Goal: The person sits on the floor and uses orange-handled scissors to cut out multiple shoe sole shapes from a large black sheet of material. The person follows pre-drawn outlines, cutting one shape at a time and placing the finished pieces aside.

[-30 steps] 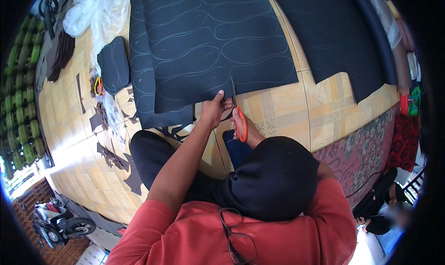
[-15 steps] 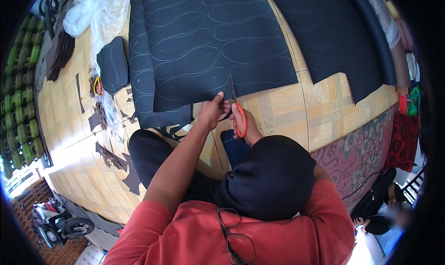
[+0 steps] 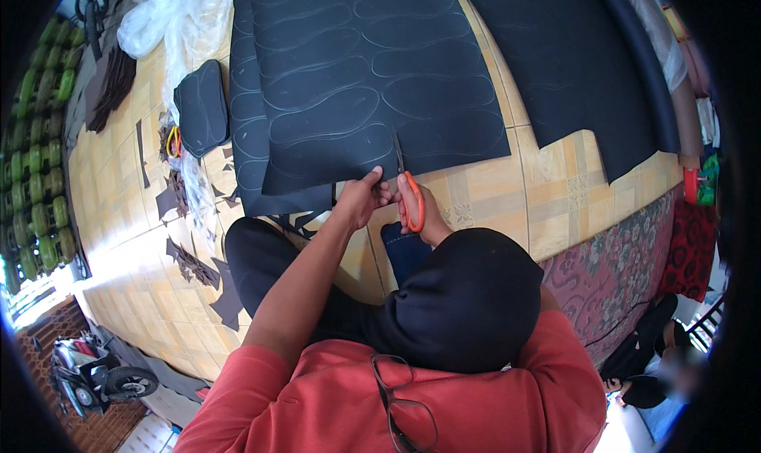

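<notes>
A large black sheet [image 3: 428, 80] lies before me, drawn with several rows of pale shoe-sole outlines. My left hand [image 3: 361, 202] is closed on its near edge, thumb on top and fingers curled beneath. To the right of that, my right hand [image 3: 432, 217] grips a pair of scissors [image 3: 413, 202] by the orange handles. The dark blades point away from me at the sheet's near edge, between two columns of outlines. Part of the right fingers is hidden behind the handles. Under the left side of this sheet lies another outlined black sheet [image 3: 246, 136].
A second black sheet [image 3: 547, 72] spreads at the right. On the left are a stack of black pieces [image 3: 201, 108], yellow-handled scissors [image 3: 173, 141], dark scraps [image 3: 193, 264] and clear plastic [image 3: 170, 25]. A patterned mat [image 3: 610, 271] lies at right; a person [image 3: 646, 389] sits behind it.
The scissor blades show more of their length above the sheet's edge. Both hands stay in nearly the same place, and the whole view has shifted slightly.
</notes>
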A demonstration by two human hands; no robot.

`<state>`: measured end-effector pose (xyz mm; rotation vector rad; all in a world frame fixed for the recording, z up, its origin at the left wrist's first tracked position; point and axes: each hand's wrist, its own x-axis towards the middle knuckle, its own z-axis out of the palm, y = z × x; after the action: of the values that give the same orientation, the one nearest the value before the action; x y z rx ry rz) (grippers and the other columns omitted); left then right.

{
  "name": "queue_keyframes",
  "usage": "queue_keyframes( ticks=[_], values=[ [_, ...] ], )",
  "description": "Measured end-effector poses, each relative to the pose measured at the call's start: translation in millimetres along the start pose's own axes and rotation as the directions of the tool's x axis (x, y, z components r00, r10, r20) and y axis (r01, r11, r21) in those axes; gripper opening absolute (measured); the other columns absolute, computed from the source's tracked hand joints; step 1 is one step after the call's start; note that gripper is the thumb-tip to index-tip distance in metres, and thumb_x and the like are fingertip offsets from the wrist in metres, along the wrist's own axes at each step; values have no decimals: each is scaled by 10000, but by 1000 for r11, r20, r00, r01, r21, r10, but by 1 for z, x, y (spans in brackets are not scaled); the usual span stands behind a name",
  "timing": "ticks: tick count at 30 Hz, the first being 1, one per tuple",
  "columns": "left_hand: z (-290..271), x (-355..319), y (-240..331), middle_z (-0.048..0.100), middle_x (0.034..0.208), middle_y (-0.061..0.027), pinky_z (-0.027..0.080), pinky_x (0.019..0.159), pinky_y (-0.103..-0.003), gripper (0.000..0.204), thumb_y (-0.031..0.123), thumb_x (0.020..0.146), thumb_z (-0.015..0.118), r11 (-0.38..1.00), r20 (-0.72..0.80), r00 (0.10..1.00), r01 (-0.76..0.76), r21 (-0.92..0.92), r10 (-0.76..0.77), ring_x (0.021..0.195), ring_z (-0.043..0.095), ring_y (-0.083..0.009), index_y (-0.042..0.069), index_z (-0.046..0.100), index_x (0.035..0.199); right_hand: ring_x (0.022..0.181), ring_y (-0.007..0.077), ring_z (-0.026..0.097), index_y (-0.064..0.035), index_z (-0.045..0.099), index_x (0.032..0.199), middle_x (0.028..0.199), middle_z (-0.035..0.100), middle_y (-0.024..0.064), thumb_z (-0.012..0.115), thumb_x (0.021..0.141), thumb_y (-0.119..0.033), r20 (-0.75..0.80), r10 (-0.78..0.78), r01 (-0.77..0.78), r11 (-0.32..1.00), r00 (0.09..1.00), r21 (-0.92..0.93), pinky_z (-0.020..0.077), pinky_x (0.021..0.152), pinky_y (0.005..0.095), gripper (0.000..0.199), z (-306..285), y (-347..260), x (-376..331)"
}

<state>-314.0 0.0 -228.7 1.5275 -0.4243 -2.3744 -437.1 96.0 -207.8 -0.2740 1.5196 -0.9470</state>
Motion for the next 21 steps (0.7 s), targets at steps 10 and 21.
queue_keyframes(
  ticks=[10,21],
  values=[
    [-17,-24,-12,585,760,-61,476,564,-319,224,243,955,598,999,-39,999,13,-43,-15,634,596,-204,28,555,1003,373,131,456,-21,528,803,532,451,31,431,956,-592,92,31,-25,997,995,-71,401,348,263,600,-4,-2,-8],
    [-34,-50,-29,582,744,-58,442,532,-315,237,259,945,611,999,-59,997,47,8,-46,626,593,-207,45,550,1027,403,130,473,-21,536,844,573,470,20,388,962,-608,207,58,-34,992,977,-120,406,368,260,616,-5,5,-3]
  ],
)
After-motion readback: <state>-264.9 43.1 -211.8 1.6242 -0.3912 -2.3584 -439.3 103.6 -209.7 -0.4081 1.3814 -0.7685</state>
